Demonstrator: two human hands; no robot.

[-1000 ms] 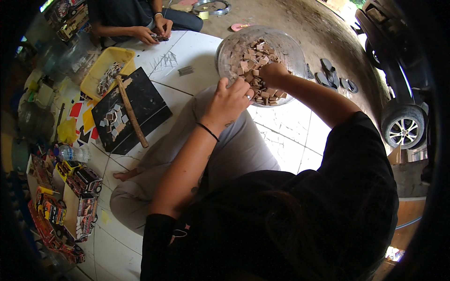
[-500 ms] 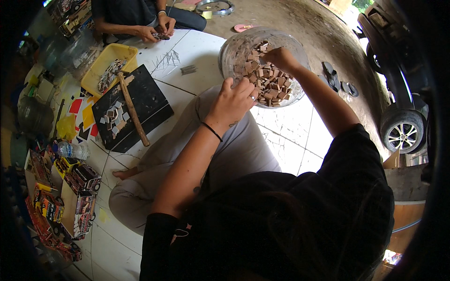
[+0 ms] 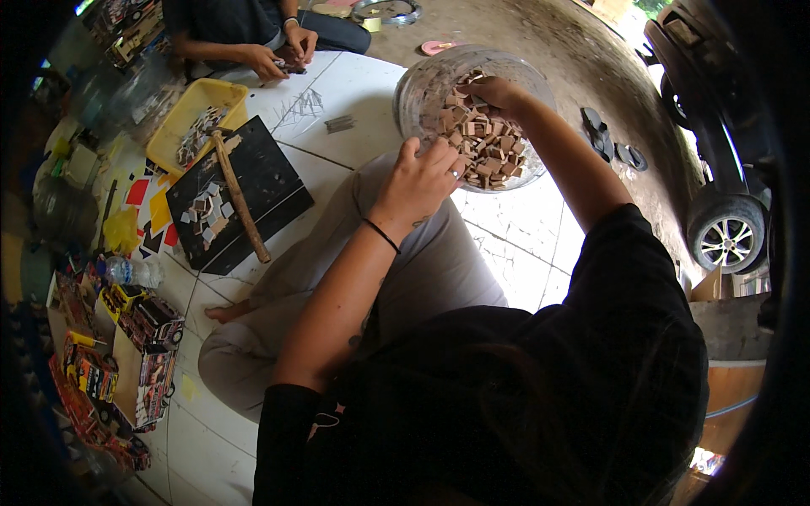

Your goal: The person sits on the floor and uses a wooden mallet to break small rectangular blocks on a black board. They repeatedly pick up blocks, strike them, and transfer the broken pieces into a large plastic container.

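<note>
A round clear plastic tub [image 3: 415,105] stands in front of me, heaped with small flat brown pieces [image 3: 483,139], likely wood or board. My right hand [image 3: 499,94] reaches over the tub's far right side, fingers bent down and drawn together among the pieces; its fingertips are partly hidden. At the near left rim is my left hand [image 3: 420,175], a ring on one finger and a black band on its wrist. Its fingers are curled, and whatever they hold is out of sight.
Left of my legs, a hammer [image 3: 238,198] lies across a black box [image 3: 283,181] with small grey pieces on it. Behind stands a yellow bin [image 3: 240,105]. Nails [image 3: 302,104] lie on the tiles. Toy trucks [image 3: 148,337] stand at left; another person's hands [image 3: 283,59] work at the back.
My right hand has shifted slightly up and left, lower into the pieces. My left hand stays almost in place at the rim. The other person's hands have moved a little.
</note>
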